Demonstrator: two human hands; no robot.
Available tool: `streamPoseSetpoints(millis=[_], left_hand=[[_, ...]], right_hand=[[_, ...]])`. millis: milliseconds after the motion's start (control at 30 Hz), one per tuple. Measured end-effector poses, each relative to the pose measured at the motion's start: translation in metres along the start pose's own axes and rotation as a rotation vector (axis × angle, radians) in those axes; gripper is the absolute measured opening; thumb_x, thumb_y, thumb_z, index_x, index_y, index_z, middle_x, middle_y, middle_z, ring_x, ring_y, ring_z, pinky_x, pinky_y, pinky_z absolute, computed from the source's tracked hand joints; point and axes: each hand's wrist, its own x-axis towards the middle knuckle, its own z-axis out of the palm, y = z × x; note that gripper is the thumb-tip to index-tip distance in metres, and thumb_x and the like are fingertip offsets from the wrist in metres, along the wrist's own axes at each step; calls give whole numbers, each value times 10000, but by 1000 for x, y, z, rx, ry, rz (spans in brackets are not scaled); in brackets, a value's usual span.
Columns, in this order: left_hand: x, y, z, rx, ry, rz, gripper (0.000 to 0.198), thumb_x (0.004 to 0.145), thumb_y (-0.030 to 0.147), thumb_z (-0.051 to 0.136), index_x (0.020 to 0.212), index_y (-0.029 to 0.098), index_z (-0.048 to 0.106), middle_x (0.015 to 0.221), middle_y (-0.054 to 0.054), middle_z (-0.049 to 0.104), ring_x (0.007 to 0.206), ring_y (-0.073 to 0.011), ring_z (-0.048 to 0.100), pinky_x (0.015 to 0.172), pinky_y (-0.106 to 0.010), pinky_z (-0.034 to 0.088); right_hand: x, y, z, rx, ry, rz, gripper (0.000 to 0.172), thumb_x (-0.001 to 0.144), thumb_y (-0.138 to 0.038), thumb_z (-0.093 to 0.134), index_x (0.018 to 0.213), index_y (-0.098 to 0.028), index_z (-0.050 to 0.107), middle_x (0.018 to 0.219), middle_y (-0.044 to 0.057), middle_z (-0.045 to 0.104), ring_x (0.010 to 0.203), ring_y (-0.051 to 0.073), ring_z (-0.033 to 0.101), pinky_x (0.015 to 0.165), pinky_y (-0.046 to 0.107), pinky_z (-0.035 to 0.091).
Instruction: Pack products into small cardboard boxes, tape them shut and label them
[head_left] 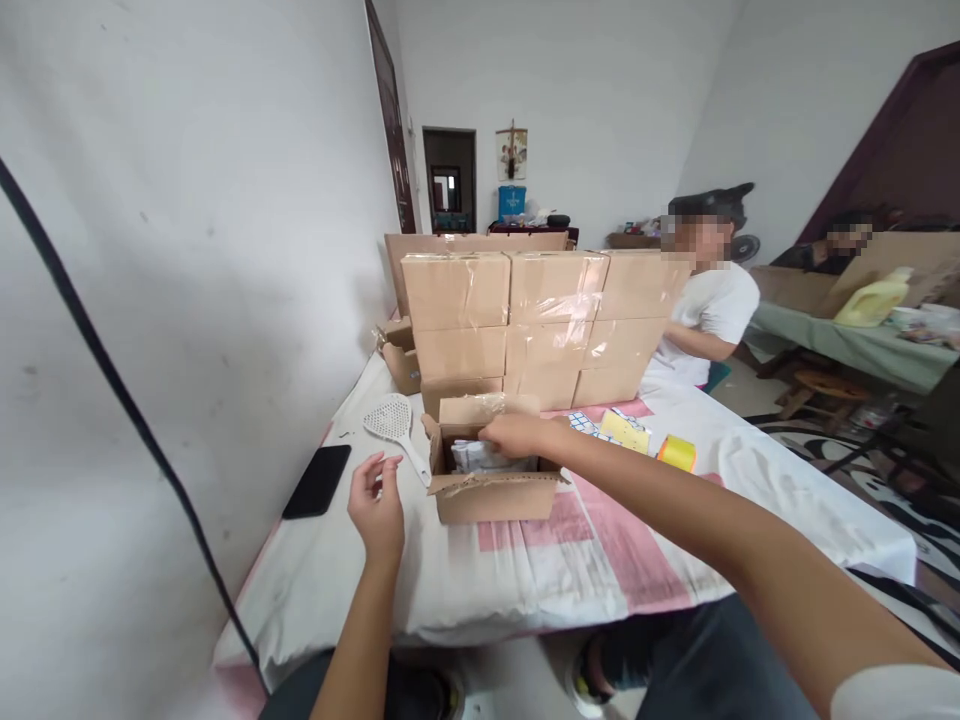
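Observation:
An open cardboard box stands on the cloth-covered table, with white, plastic-looking packets inside. My right hand reaches over the box's right side, fingers bent down at the packets; the fingertips are hidden, so what they grip cannot be made out. Left of the box, my left hand is raised above the cloth, fingers curled and apart, holding nothing. Beyond it lies a white perforated paddle-shaped tool, its handle reaching the box's left side.
Stacked, taped cardboard boxes rise behind the open box. A black phone lies at the left edge. Yellow tape and a yellow patterned packet lie to the right. A person in white sits behind the stack's right end.

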Motion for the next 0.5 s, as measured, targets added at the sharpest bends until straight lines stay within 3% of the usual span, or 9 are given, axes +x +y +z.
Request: streamPoseSetpoints(millis=[67, 167, 233, 333, 433, 500], left_hand=[[4, 6, -1, -46, 6, -9, 310, 875, 432, 664, 1079, 202, 624, 960, -63, 736, 861, -187, 718, 633, -255, 523], [9, 9, -5, -95, 0, -24, 304, 821, 414, 722, 1008, 193, 627, 856, -17, 693, 697, -155, 696, 562, -248, 529], [11, 9, -9, -111, -19, -39, 291, 809, 401, 733, 973, 181, 635, 772, 6, 678, 562, -125, 645, 536, -255, 534], [11, 8, -10, -119, -49, -49, 272, 833, 408, 706, 932, 163, 643, 687, 12, 671, 447, -112, 585, 500, -273, 540], [8, 15, -5, -110, -14, -4, 276, 876, 392, 668, 1030, 163, 658, 946, -66, 746, 587, -148, 699, 628, -327, 614], [4, 24, -3, -105, 38, 65, 308, 910, 371, 637, 1157, 188, 652, 1299, -123, 671, 887, -200, 757, 826, -378, 628]], right_hand=[[-6, 0, -2, 48, 19, -2, 76, 721, -118, 691, 778, -169, 695, 849, 90, 740, 824, 240, 657, 780, 335, 460], [-24, -3, -21, 216, 82, -33, 262, 917, -373, 577, 1060, -174, 670, 1166, 129, 717, 1022, 242, 681, 869, 356, 508], [-40, -7, -36, 576, 70, -107, 420, 967, -547, 473, 1083, -181, 642, 1242, 141, 686, 1087, 252, 681, 921, 400, 521], [-64, -16, -51, 1191, -72, -267, 592, 896, -721, 481, 1017, -172, 669, 1158, 140, 718, 1040, 300, 701, 926, 471, 524], [-80, -33, -56, 1394, -175, -344, 648, 902, -714, 462, 1047, -129, 698, 1110, 161, 737, 985, 315, 711, 886, 469, 531], [-81, -52, -51, 1435, -195, -337, 660, 941, -686, 401, 1119, -119, 688, 1179, 185, 723, 1060, 328, 697, 907, 476, 529]])
